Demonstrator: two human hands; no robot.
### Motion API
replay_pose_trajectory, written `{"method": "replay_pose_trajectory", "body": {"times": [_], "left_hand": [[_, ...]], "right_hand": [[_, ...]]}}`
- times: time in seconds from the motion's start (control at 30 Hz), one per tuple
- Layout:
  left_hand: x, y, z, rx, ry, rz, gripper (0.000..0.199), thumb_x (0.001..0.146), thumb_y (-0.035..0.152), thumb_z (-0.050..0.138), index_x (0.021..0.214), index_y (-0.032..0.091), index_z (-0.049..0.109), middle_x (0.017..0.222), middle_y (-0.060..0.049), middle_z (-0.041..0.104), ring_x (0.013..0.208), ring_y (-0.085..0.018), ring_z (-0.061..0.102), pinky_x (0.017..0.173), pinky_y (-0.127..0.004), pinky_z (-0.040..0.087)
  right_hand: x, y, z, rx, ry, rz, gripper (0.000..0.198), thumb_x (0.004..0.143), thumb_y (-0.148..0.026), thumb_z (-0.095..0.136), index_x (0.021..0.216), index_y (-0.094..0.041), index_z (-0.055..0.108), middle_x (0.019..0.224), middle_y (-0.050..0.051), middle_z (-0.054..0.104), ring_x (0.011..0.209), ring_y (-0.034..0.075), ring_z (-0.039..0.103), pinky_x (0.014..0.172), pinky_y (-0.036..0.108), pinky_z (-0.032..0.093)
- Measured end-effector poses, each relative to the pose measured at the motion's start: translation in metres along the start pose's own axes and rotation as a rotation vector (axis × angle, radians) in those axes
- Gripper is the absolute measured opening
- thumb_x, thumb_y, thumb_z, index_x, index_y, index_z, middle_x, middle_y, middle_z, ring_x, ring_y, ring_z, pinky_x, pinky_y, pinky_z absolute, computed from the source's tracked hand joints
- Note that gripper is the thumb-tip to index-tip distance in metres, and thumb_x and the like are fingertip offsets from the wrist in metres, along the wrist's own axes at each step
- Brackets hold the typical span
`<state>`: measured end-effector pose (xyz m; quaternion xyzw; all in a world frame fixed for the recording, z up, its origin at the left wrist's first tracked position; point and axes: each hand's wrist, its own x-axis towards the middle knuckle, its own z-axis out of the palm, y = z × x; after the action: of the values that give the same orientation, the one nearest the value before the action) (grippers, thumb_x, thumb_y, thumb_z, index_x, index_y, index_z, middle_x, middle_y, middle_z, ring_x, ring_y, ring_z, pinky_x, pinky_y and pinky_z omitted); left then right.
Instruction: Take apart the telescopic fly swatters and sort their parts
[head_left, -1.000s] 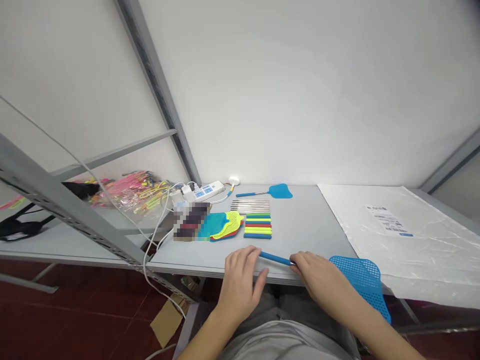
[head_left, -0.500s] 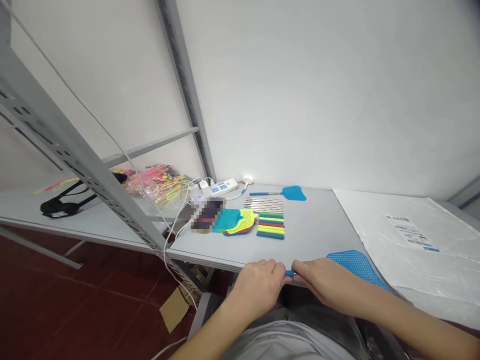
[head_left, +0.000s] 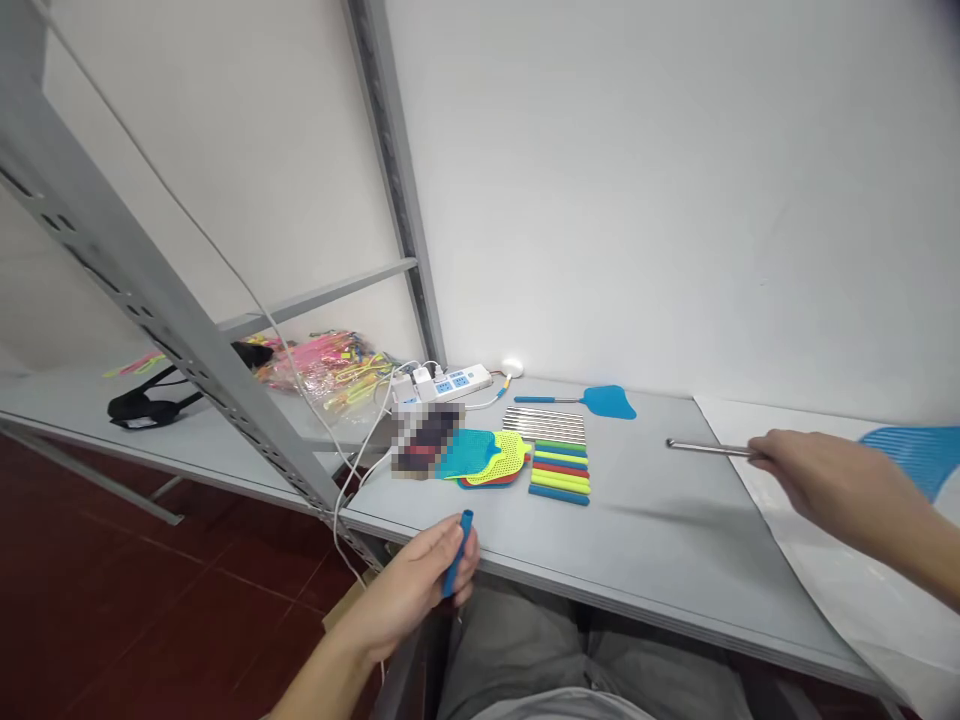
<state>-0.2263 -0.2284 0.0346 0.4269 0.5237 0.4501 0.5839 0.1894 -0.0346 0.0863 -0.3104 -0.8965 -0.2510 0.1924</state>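
My left hand (head_left: 427,575) is closed around a blue handle sleeve (head_left: 459,555), an open-ended tube held at the table's front edge. Out to the right, my right hand (head_left: 817,480) grips a fly swatter by its metal rod (head_left: 709,449); the rod's bare end points left, and the blue mesh head (head_left: 915,458) shows behind the wrist. Between the hands lie several coloured handle sleeves (head_left: 561,472) in a row, with several metal rods (head_left: 544,424) behind them. Left of these is a stack of swatter heads (head_left: 502,462). One whole blue fly swatter (head_left: 609,402) lies at the back.
A white power strip (head_left: 461,382) with cables stands against the wall. A blurred-out item (head_left: 427,440) lies by the stack. Metal shelf posts (head_left: 172,340) rise at left. Bagged colourful items (head_left: 330,360) and a black strap (head_left: 142,408) lie beyond. White sheeting (head_left: 750,420) covers the right side.
My hands, together on the blue handle before, are now far apart. The sleeve has come off the rod: it moved left with my left hand, the swatter right with my right.
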Motion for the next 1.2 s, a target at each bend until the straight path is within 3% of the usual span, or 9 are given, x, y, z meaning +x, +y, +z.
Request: {"method": "replay_pose_trajectory", "body": {"times": [0.07, 0.17, 0.27, 0.37, 0.47, 0.67, 0.83, 1.2], "left_hand": [[0.012, -0.005, 0.017, -0.134, 0.080, 0.177, 0.033, 0.092, 0.051, 0.053, 0.086, 0.019, 0.057, 0.092, -0.003, 0.052, 0.078, -0.012, 0.049, 0.075, -0.024, 0.041], [0.039, -0.013, 0.054, -0.215, 0.188, 0.280, 0.031, 0.093, 0.051, 0.051, 0.101, 0.022, 0.057, 0.096, -0.002, 0.054, 0.077, -0.012, 0.050, 0.073, -0.024, 0.042], [0.060, -0.019, 0.071, 0.060, 0.231, 0.331, 0.026, 0.090, 0.046, 0.058, 0.099, 0.022, 0.058, 0.092, -0.003, 0.059, 0.081, -0.016, 0.055, 0.076, -0.028, 0.043], [0.066, -0.023, 0.066, 0.379, 0.168, 0.376, 0.015, 0.084, 0.036, 0.068, 0.089, 0.022, 0.064, 0.092, -0.004, 0.064, 0.092, -0.021, 0.056, 0.084, -0.033, 0.041], [0.066, -0.025, 0.056, 0.808, 0.138, 0.467, 0.006, 0.087, 0.028, 0.065, 0.089, 0.023, 0.067, 0.091, -0.003, 0.067, 0.096, -0.022, 0.054, 0.087, -0.036, 0.038], [0.082, -0.022, 0.055, 1.260, 0.289, 0.630, 0.010, 0.091, 0.022, 0.060, 0.096, 0.024, 0.068, 0.109, -0.005, 0.064, 0.103, -0.024, 0.051, 0.085, -0.039, 0.037], [0.096, -0.019, 0.056, 1.336, 0.346, 0.649, 0.010, 0.092, 0.024, 0.059, 0.093, 0.025, 0.069, 0.114, -0.006, 0.060, 0.104, -0.025, 0.050, 0.086, -0.040, 0.037], [0.105, -0.022, 0.056, 1.337, 0.368, 0.654, 0.011, 0.093, 0.024, 0.057, 0.098, 0.024, 0.067, 0.112, -0.007, 0.062, 0.104, -0.025, 0.052, 0.084, -0.039, 0.035]], "right_hand": [[-0.002, 0.000, -0.003, -0.022, 0.044, 0.031, 0.020, 0.100, -0.030, 0.042, 0.088, -0.021, 0.056, 0.069, 0.003, 0.060, 0.058, 0.017, 0.053, 0.053, 0.030, 0.030], [0.006, -0.036, 0.000, 0.009, 0.078, -0.093, 0.016, 0.099, -0.026, 0.045, 0.090, -0.020, 0.057, 0.072, 0.003, 0.062, 0.062, 0.017, 0.052, 0.061, 0.031, 0.034], [0.011, -0.073, 0.013, 0.064, 0.078, -0.138, 0.011, 0.097, -0.020, 0.049, 0.091, -0.018, 0.058, 0.073, 0.003, 0.062, 0.062, 0.016, 0.050, 0.063, 0.031, 0.033], [0.005, -0.094, 0.027, 0.132, 0.094, -0.090, 0.010, 0.096, -0.017, 0.050, 0.096, -0.016, 0.060, 0.077, 0.004, 0.063, 0.064, 0.017, 0.050, 0.066, 0.031, 0.033], [-0.005, -0.105, 0.038, 0.186, 0.089, -0.033, 0.015, 0.096, -0.014, 0.049, 0.103, -0.015, 0.062, 0.084, 0.007, 0.066, 0.071, 0.018, 0.054, 0.072, 0.033, 0.036], [-0.026, -0.124, 0.063, 0.246, 0.049, 0.086, 0.031, 0.095, -0.006, 0.040, 0.115, -0.015, 0.062, 0.098, 0.011, 0.068, 0.087, 0.022, 0.058, 0.084, 0.039, 0.037], [-0.034, -0.128, 0.071, 0.287, 0.046, 0.157, 0.032, 0.095, -0.006, 0.041, 0.119, -0.014, 0.060, 0.105, 0.013, 0.067, 0.098, 0.026, 0.056, 0.089, 0.045, 0.035], [-0.030, -0.128, 0.077, 0.413, 0.000, 0.215, 0.029, 0.094, -0.005, 0.044, 0.114, -0.016, 0.063, 0.101, 0.010, 0.067, 0.095, 0.023, 0.056, 0.088, 0.043, 0.037]]}}
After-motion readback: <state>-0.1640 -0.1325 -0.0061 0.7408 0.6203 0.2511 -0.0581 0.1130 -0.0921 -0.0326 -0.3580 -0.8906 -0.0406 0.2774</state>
